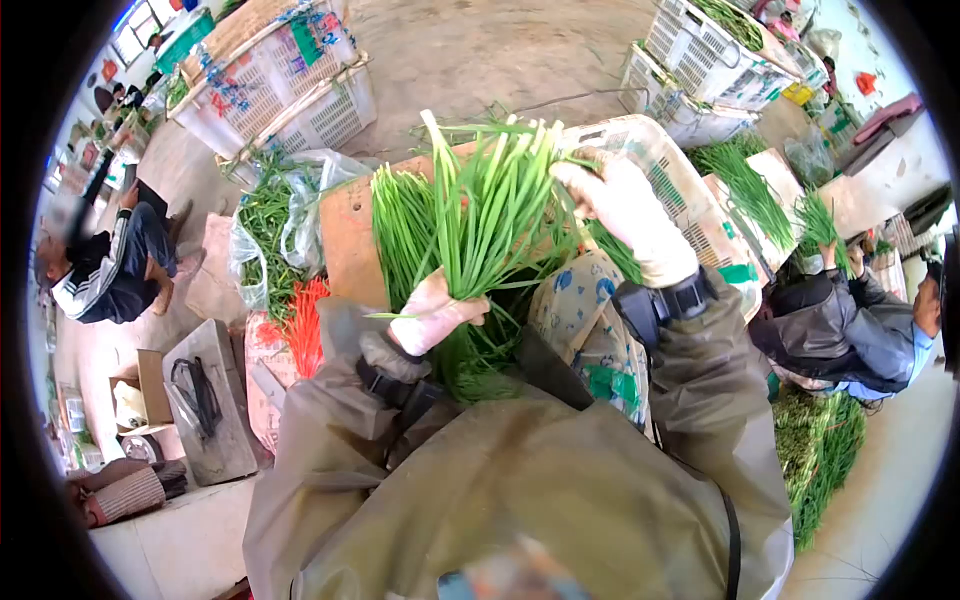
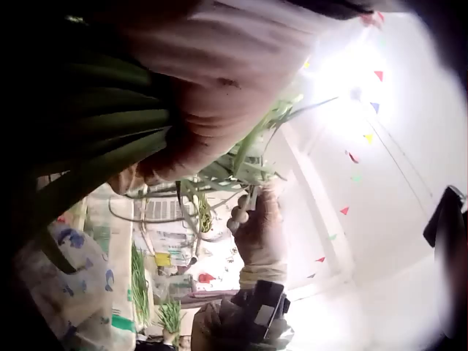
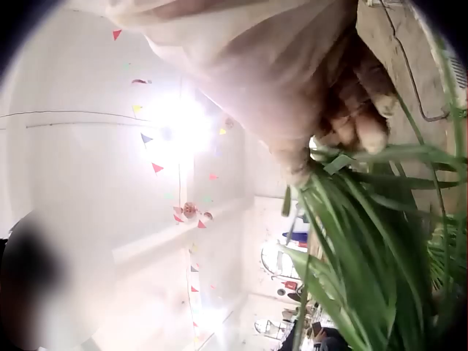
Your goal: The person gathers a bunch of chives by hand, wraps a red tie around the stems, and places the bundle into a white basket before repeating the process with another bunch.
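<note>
My left hand point(image 1: 437, 312), in a pale glove, grips a bunch of garlic chives point(image 1: 490, 215) around its lower part. Their pale stem ends point up and away from me, while the leaves trail below the fist. At the upper right of the bunch is my gloved right hand point(image 1: 625, 205); its thumb and fingers point(image 3: 369, 135) pinch some chive leaves there, as the right wrist view shows. More chives point(image 1: 396, 230) lie on the wooden board point(image 1: 348, 235) behind the bunch.
Plastic bags of greens point(image 1: 270, 230) and red ties point(image 1: 303, 325) are at left. A white crate point(image 1: 650, 165) stands beyond my right hand, with a patterned cloth point(image 1: 575, 300) nearer. Stacked crates point(image 1: 275, 90) stand farther off. Other people sit at left point(image 1: 115, 260) and right point(image 1: 850, 325).
</note>
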Available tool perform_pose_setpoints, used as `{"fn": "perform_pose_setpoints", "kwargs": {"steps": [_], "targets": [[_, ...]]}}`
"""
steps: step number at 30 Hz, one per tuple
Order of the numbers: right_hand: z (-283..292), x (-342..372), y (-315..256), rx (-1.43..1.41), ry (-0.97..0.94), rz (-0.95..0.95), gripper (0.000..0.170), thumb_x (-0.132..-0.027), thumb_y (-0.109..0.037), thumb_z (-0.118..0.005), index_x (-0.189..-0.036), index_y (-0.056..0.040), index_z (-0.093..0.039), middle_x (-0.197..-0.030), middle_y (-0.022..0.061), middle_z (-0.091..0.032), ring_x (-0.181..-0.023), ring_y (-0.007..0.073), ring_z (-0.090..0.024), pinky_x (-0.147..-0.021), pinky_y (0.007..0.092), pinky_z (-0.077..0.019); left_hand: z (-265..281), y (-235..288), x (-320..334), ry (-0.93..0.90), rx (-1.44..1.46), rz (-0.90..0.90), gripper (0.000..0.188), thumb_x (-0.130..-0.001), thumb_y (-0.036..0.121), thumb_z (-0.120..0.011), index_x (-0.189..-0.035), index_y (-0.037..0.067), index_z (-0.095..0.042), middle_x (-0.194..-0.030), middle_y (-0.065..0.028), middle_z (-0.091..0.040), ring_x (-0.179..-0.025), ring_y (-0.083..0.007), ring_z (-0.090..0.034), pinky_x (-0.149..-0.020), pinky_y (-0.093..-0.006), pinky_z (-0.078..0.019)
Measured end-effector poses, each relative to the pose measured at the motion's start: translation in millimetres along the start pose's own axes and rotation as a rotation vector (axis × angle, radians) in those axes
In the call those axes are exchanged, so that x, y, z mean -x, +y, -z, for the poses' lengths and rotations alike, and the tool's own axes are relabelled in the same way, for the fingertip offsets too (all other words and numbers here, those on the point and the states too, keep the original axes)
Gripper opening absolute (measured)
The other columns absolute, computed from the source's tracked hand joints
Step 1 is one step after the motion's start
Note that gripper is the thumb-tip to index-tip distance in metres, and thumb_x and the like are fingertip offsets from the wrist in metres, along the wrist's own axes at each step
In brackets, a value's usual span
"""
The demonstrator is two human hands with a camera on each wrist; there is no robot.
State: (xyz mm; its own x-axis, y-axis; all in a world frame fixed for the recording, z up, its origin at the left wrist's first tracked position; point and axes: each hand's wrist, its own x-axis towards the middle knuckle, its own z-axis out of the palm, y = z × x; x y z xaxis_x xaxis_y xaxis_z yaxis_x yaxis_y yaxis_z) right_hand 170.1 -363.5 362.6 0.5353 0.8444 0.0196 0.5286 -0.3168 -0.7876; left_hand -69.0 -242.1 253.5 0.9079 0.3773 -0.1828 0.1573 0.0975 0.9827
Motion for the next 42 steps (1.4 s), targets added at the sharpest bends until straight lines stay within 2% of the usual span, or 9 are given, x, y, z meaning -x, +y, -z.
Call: {"fn": "perform_pose_setpoints", "kwargs": {"steps": [5, 10, 13, 15, 21, 27, 33, 40, 42], "targets": [[16, -2, 37, -0.371, 0.189, 0.034, 0.031, -0.094, -0.027, -0.057, -0.111, -0.0037, -0.067, -0.072, 0.0012, -0.062, -0.059, 0.0072, -0.053, -0.057, 0.0218, -0.0469, 13, 11, 73, 0.076, 0.085, 0.084, 0.028, -0.077, 0.0, -0.07, -0.103, 0.002, -0.06, -0.082, -0.0081, -0.065, -0.07, -0.016, -0.063, -0.063, -0.0294, -0.0522], [-49, 54, -10, -0.195, -0.142, 0.049, 0.067, -0.085, -0.046, -0.068, -0.132, -0.0001, -0.052, -0.101, 0.0105, -0.07, -0.077, 0.0141, -0.063, -0.07, 0.0297, -0.0513, 12, 10, 105, 0.07, 0.003, 0.103, 0.032, -0.077, 0.002, -0.072, -0.106, 0.002, -0.058, -0.084, -0.0074, -0.066, -0.069, -0.0163, -0.063, -0.064, -0.0289, -0.0521], [-62, 43, 1, 0.008, -0.339, -0.074, 0.063, -0.086, -0.042, -0.067, -0.128, 0.0028, -0.057, -0.09, 0.0093, -0.069, -0.073, 0.0137, -0.061, -0.069, 0.0296, -0.0501, 10, 14, 120, 0.108, -0.01, 0.124, 0.035, -0.077, 0.001, -0.072, -0.109, 0.002, -0.058, -0.086, -0.006, -0.066, -0.07, -0.0157, -0.063, -0.064, -0.0287, -0.0522], [-50, 63, -4, -0.334, -0.139, -0.033, 0.028, -0.09, -0.022, -0.063, -0.112, -0.0046, -0.066, -0.071, -0.0075, -0.052, -0.058, 0.0035, -0.043, -0.051, 0.0207, -0.036, 13, 15, 131, 0.149, 0.006, 0.14, 0.036, -0.077, 0.001, -0.072, -0.11, 0.002, -0.059, -0.087, -0.0052, -0.066, -0.071, -0.0151, -0.063, -0.065, -0.0287, -0.0522], [-10, 62, 25, -0.903, 0.107, -0.014, 0.029, -0.092, -0.034, -0.061, -0.106, -0.0098, -0.069, -0.062, -0.008, -0.043, -0.051, 0.0033, -0.04, -0.045, 0.0229, -0.0338, 23, 4, 161, 0.166, 0.083, 0.124, 0.053, -0.078, -0.009, -0.066, -0.127, 0.004, -0.051, -0.093, -0.0027, -0.063, -0.079, -0.0122, -0.06, -0.072, -0.0264, -0.0509], [-85, 75, -19, 0.575, 0.204, 0.407, 0.036, -0.09, -0.041, -0.061, -0.106, -0.0091, -0.064, -0.074, 0.0116, -0.064, -0.068, 0.0278, -0.066, -0.061, 0.0412, -0.0505, 18, -27, 156, 0.198, -0.324, 0.027, 0.054, -0.078, 0.025, -0.07, -0.127, 0.012, -0.053, -0.103, -0.0151, -0.067, -0.096, -0.0326, -0.064, -0.084, -0.0371, -0.0495], [-67, 51, 26, 0.308, 0.398, 0.186, 0.037, -0.091, -0.036, -0.059, -0.108, -0.003, -0.061, -0.081, 0.0185, -0.066, -0.079, 0.0349, -0.067, -0.074, 0.0444, -0.0524, 11, -20, 183, 0.268, -0.554, 0.226, 0.05, -0.084, 0.038, -0.068, -0.123, 0.009, -0.055, -0.101, -0.02, -0.068, -0.097, -0.0381, -0.065, -0.082, -0.0409, -0.0503], [-116, 106, -6, 0.202, -0.092, 0.142, 0.048, -0.089, -0.05, -0.059, -0.1, -0.003, -0.063, -0.083, 0.0223, -0.066, -0.084, 0.0374, -0.065, -0.078, 0.0442, -0.0499, 13, -42, 173, 0.341, -0.649, 0.237, 0.048, -0.085, 0.042, -0.068, -0.118, 0.009, -0.056, -0.095, -0.0224, -0.068, -0.09, -0.0395, -0.066, -0.076, -0.0453, -0.051], [-117, 100, 8, 0.238, -0.003, 0.127, 0.045, -0.09, -0.047, -0.058, -0.098, -0.0034, -0.063, -0.082, 0.0217, -0.065, -0.082, 0.0379, -0.065, -0.077, 0.045, -0.0498, 0, -15, 172, 0.352, -0.815, 0.276, 0.047, -0.085, 0.04, -0.069, -0.118, 0.009, -0.056, -0.095, -0.0214, -0.068, -0.089, -0.0386, -0.066, -0.075, -0.0447, -0.0516]]}}
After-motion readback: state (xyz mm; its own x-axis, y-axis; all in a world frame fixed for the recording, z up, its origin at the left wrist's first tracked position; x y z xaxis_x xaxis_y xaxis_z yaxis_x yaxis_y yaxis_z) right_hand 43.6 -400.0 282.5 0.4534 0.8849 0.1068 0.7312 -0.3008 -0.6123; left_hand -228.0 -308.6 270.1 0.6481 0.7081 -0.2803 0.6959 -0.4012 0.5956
